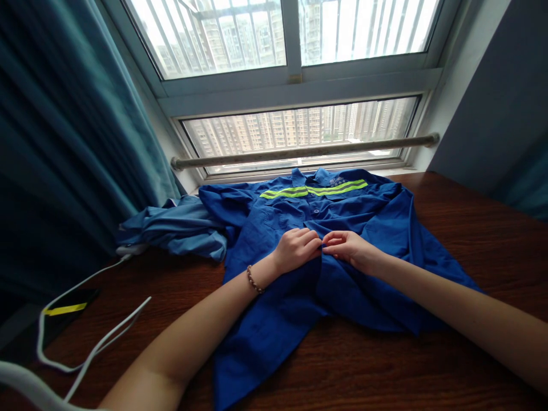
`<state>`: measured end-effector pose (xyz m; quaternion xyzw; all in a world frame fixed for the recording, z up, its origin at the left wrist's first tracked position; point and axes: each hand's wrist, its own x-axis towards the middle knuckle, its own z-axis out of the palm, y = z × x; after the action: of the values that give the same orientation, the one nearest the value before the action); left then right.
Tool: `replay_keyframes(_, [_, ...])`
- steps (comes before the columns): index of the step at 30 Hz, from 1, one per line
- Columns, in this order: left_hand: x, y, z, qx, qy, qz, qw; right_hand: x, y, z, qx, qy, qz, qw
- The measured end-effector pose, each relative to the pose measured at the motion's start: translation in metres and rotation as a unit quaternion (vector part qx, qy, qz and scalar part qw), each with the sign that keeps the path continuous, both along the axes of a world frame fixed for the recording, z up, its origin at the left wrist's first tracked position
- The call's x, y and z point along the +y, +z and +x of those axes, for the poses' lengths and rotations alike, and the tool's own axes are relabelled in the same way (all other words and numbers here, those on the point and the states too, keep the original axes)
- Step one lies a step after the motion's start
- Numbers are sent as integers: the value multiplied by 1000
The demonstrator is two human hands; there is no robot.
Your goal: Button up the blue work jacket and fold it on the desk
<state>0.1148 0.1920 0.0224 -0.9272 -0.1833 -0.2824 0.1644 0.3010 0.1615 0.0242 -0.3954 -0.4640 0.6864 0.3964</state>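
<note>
A blue work shirt (274, 308) with a yellow-green and grey reflective stripe across the chest lies spread on the table, its collar toward the window. My left hand (298, 250), below a braided bracelet, is closed on the shirt's front edge. Right beside it, my right hand (351, 250) pinches the same front opening between thumb and fingers. The fingertips of both hands nearly meet there, and whatever button or hole lies between them is hidden. Above the hands a button (316, 211) shows on the front placket. The lower front panels spread apart toward me.
A crumpled lighter blue cloth (180, 228) lies left of the shirt. White cables (92, 354) run over the left side of the brown wooden table (483, 228). A metal rail (308, 152) crosses the window behind, and a teal curtain (85, 114) hangs at left.
</note>
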Motion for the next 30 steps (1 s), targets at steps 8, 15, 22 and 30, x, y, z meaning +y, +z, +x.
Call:
replay_keyframes(8, [-3, 1, 1, 14, 25, 62, 998, 3, -3, 0, 29, -22, -34, 999])
replay_keyframes(15, [-5, 0, 2, 8, 12, 72, 997, 3, -5, 0, 35, -21, -34, 999])
replay_keyframes(22, [-10, 3, 3, 55, 2, 119, 991, 4, -8, 0, 19, -32, -45, 998])
replay_keyframes(30, [-11, 5, 1, 95, -30, 174, 980, 7, -10, 1, 8, -39, -56, 998])
